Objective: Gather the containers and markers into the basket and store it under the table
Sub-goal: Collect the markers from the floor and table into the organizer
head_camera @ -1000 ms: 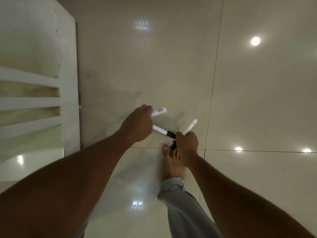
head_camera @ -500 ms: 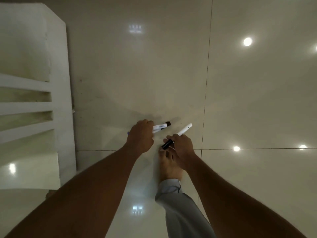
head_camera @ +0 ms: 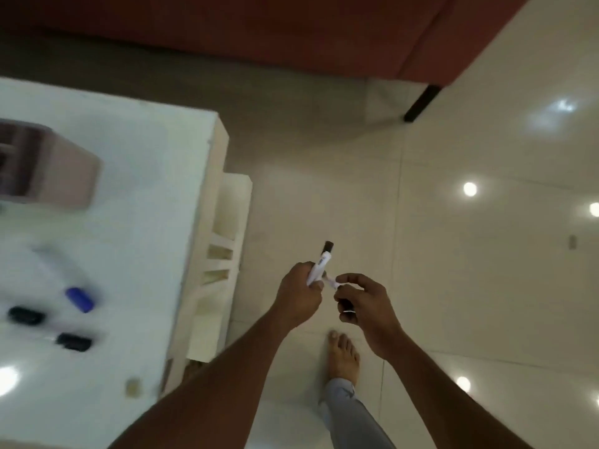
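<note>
Glossy cream floor tiles (head_camera: 470, 286) mirror the ceiling lamps, and the person stands on them beside a white table (head_camera: 136, 163). Far left on that table sits a pinkish rectangular basket (head_camera: 69, 179), too blurred to tell what is in it. Nearer the person, loose on the tabletop and well apart from the basket, lie a blue-capped marker (head_camera: 79, 299) and two black-capped markers (head_camera: 26, 315). Off the table's right edge, above the floor, the left hand (head_camera: 299, 296) is fisted round a white marker with a black cap (head_camera: 322, 262), cap pointing away; whether it grips more than one I cannot tell. Just beside it the right hand (head_camera: 369, 303) curls its fingers round a second marker (head_camera: 331, 282), whose white end pokes toward the left fist.

The step in hand looks like carrying these markers to the basket. It would go best by passing the right hand's marker into the left fist, barrels parallel. One hand then delivers the bundle while the other sweeps up those on the tabletop. Release them low inside the basket, since round barrels roll on a slick top.

A bare foot (head_camera: 343, 354) rests on the tiles below the hands. Beyond, a red sofa (head_camera: 291, 34) on a black leg (head_camera: 421, 103) closes the room.
</note>
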